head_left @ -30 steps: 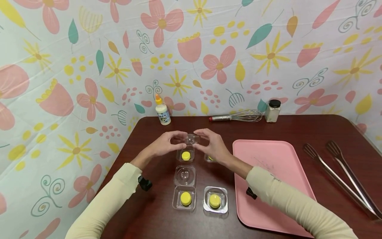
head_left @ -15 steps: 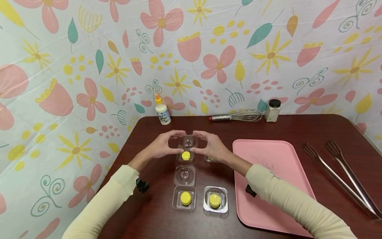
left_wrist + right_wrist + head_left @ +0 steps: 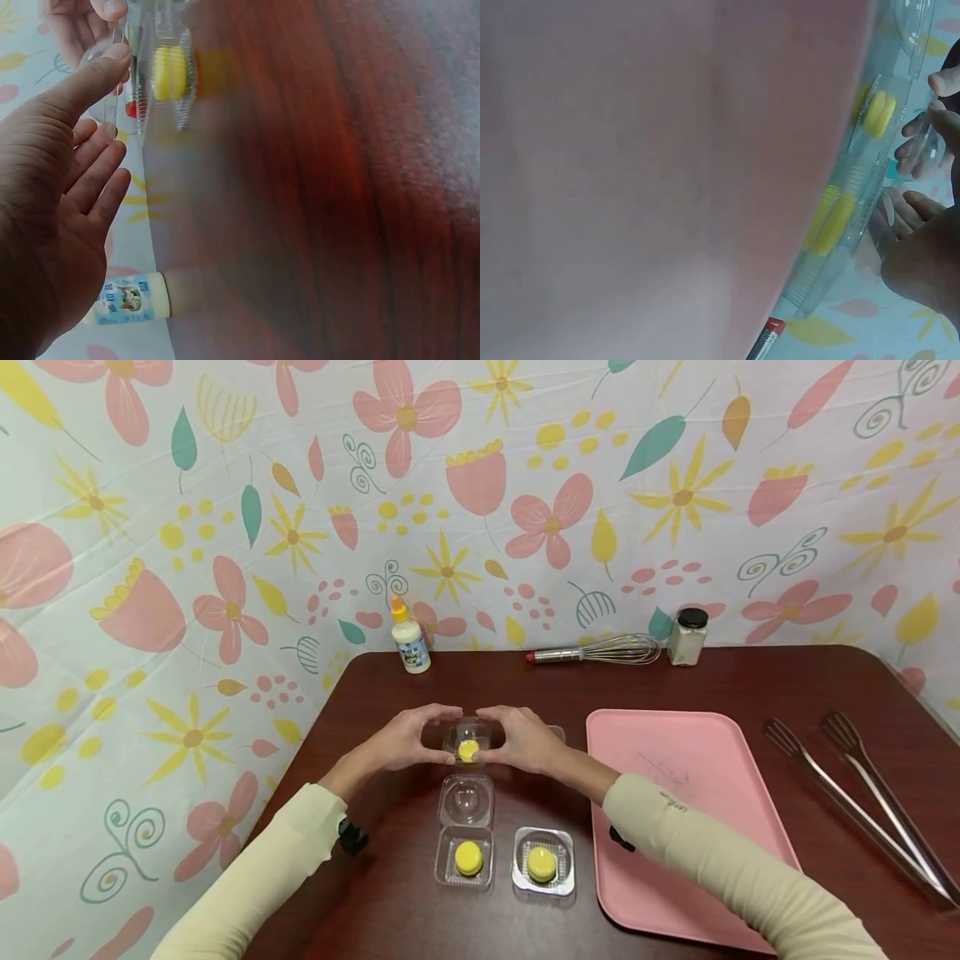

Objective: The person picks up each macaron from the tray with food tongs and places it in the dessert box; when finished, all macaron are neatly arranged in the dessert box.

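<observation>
At the back left of the group stands a hinged clear plastic box with a round yellow macaron (image 3: 468,751) in its base. My left hand (image 3: 408,739) pinches the left side of its domed lid (image 3: 470,727) between thumb and fingers. On the opposite side my right hand (image 3: 521,739) holds the same lid, which is tilted over the macaron. In the left wrist view, my left thumb (image 3: 97,79) presses on the lid's thin edge. Behind my right hand, another clear box (image 3: 557,732) is mostly hidden.
In front stand an opened box (image 3: 466,801) with a yellow macaron (image 3: 468,857) and another macaron box (image 3: 543,839), apparently closed. A pink tray (image 3: 690,827) lies right, with tongs (image 3: 877,802) beyond. Behind are a glue bottle (image 3: 410,643), a whisk (image 3: 600,652) and a jar (image 3: 687,639).
Both hands have brought the lid down and nearer, from raised behind the base to over the macaron. The back right box's far edge now shows behind my right hand.
</observation>
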The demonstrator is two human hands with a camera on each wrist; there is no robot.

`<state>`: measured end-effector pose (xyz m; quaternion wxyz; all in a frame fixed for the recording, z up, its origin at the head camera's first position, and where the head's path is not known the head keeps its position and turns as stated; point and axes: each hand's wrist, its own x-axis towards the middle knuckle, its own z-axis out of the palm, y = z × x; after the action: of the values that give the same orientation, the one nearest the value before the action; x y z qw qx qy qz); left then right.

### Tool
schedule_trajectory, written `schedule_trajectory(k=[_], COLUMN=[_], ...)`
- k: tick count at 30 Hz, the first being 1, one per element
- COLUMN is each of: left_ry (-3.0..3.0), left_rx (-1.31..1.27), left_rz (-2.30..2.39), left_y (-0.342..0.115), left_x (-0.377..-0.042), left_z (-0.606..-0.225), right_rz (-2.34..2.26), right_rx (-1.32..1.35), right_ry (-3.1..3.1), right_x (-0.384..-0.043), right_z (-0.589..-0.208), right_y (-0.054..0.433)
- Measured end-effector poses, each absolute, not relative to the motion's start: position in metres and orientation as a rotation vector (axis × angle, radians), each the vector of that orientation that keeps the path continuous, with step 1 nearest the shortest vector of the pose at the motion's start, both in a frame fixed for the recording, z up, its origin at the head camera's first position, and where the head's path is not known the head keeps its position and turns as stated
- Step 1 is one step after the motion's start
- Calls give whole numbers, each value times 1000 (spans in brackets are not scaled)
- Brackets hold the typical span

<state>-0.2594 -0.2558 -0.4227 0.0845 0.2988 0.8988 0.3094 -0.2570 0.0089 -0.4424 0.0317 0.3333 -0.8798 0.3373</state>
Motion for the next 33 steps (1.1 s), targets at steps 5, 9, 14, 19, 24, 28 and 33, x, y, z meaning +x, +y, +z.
schedule_trajectory(k=[5, 9, 14, 19, 24, 28, 33], left_ry=[2684, 2676, 2676, 2672, 2681, 2701, 2708], left_rx=[874, 858, 846, 841, 847, 855, 872], left_rz=[872, 852, 830, 832, 782, 747, 723], left_y=[-256, -256, -255, -254, -253, -252, -251], left_x=[-259, -258, -259, -260, -261, -261, -262], left_z=[-428, -429, -431, -432, -434, -435, -435], right_rz=[965, 918, 865, 821, 797, 781, 779], right_rx=[1004, 992, 977, 959, 932, 930, 952], right_ry=[-2774, -2811, -2837, -2854, -2880, -2892, -2885], right_x=[-257, -255, -255, -255, -253, -252, -250], right_z=[-443, -442, -441, -442, -441, -440, -439], right_y=[5, 3, 1, -1, -2, -2, 1])
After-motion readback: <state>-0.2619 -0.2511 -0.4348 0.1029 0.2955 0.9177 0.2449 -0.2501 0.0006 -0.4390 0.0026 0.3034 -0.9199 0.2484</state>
